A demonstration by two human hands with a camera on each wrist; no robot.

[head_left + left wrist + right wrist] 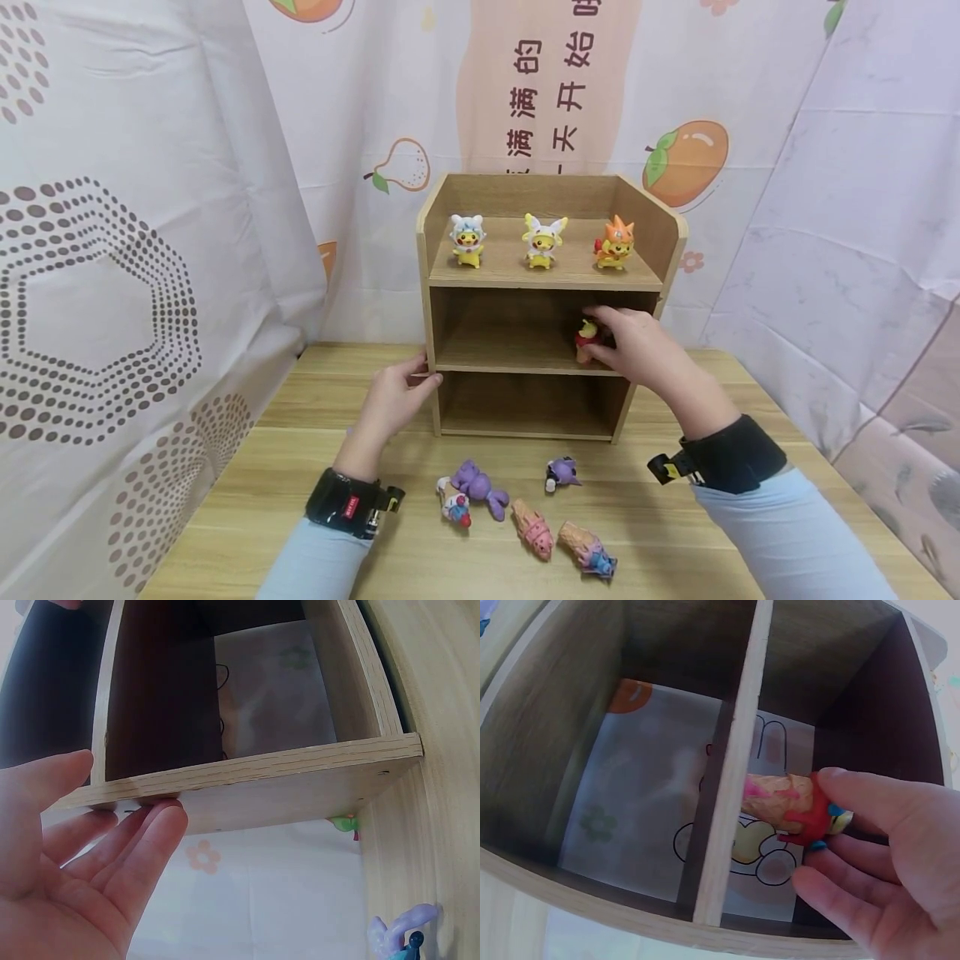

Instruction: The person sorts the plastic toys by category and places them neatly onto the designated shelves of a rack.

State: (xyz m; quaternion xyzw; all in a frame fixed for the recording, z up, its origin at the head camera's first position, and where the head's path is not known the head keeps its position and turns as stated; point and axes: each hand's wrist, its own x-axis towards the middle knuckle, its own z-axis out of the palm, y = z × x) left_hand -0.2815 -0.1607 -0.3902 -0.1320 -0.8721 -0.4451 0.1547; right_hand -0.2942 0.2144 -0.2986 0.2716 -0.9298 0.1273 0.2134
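My right hand (637, 342) pinches an ice-cream-cone figurine (787, 806) with a red top, between thumb and fingers. The cone stands upright at the right part of the middle compartment; in the right wrist view its base is at the board below, though I cannot tell if it bears on it. My left hand (392, 398) holds the left side panel of the wooden shelf unit (300, 763), thumb at the front edge and fingers against the outer face. On the top shelf stand a white-and-blue-hooded figurine (468, 242), a white-eared one (542, 242) and an orange-hooded one (615, 243).
Before the unit, on the wooden table (262, 483), lie a purple figurine (480, 490), a white-and-red cone (454, 503), a small purple figurine (562, 473), a pink cone (533, 530) and a blue-purple cone (589, 551). Behind hangs a printed curtain (360, 250).
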